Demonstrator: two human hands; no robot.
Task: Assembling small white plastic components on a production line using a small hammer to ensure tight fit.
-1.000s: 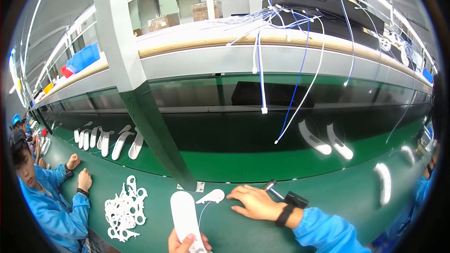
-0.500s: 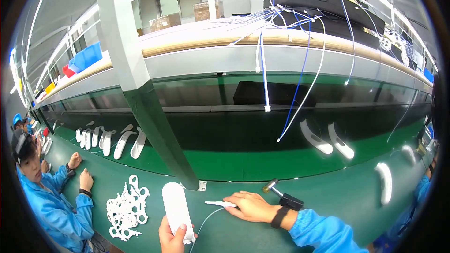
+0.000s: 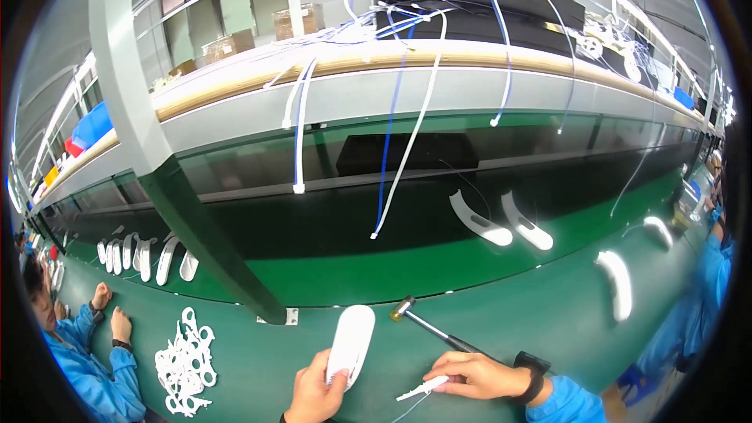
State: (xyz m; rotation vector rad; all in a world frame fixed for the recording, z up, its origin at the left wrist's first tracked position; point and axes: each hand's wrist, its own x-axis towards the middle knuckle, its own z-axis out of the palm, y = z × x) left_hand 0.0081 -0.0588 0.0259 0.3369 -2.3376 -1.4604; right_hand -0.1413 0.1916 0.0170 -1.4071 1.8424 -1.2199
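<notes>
My left hand (image 3: 312,392) is closed round the lower end of a long, rounded white plastic shell (image 3: 350,341), thumb on its edge. The shell is held tilted above the green bench. To its right, my right hand (image 3: 479,376) pinches a thin white plastic piece (image 3: 421,388) between thumb and fingers. A thin pale cable (image 3: 412,407) hangs from that piece toward the lower edge. Just beyond my right hand lies a hammer (image 3: 427,327) with a brass-coloured head, its handle end partly hidden by the hand. A black object (image 3: 533,361) sits behind my right wrist.
A pile of white ringed plastic parts (image 3: 186,364) lies left. White shells stand in a row (image 3: 164,261) beyond a slanting green post (image 3: 211,239); two more (image 3: 526,223) lie back right. Cables (image 3: 403,149) dangle from the shelf. Co-workers in blue sit at left (image 3: 86,376) and right.
My view has swung right. The shell now leans the other way, its top to the right. My right hand has drawn nearer to me with the thin piece, uncovering more of the hammer.
</notes>
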